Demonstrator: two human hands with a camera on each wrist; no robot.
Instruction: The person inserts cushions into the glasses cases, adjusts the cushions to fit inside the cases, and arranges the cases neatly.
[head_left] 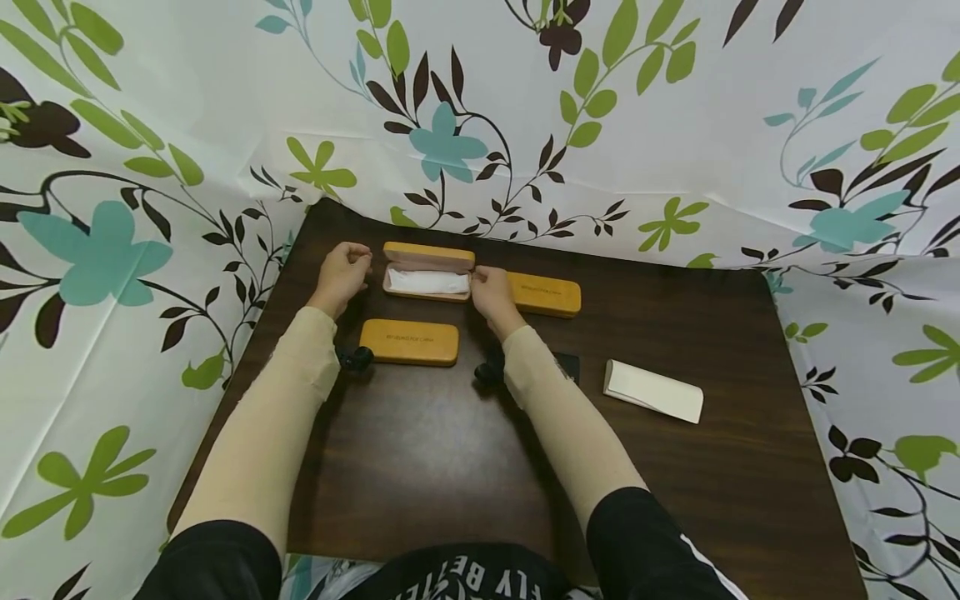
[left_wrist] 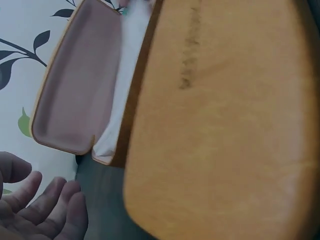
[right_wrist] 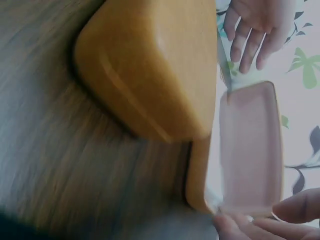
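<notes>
An opened yellow glasses case (head_left: 431, 252) with a pinkish lining stands at the back of the table, its lid raised. A white wrapped bundle (head_left: 429, 282) lies inside; its contents are hidden. My right hand (head_left: 495, 298) holds the case's right end, thumb by the lid and fingers by the base in the right wrist view. Just off the left end is my left hand (head_left: 341, 277), its fingers loosely bent and holding nothing. A closed yellow glasses case (head_left: 409, 342) with dark print lies in front of the opened one.
Another closed yellow case (head_left: 546, 295) lies behind and right of my right hand. A folded cream cloth (head_left: 652, 390) rests farther right on the dark table (head_left: 420, 483). Partly under my right forearm is a small black item (head_left: 568, 367). Leaf-patterned fabric (head_left: 517, 192) borders the back edge.
</notes>
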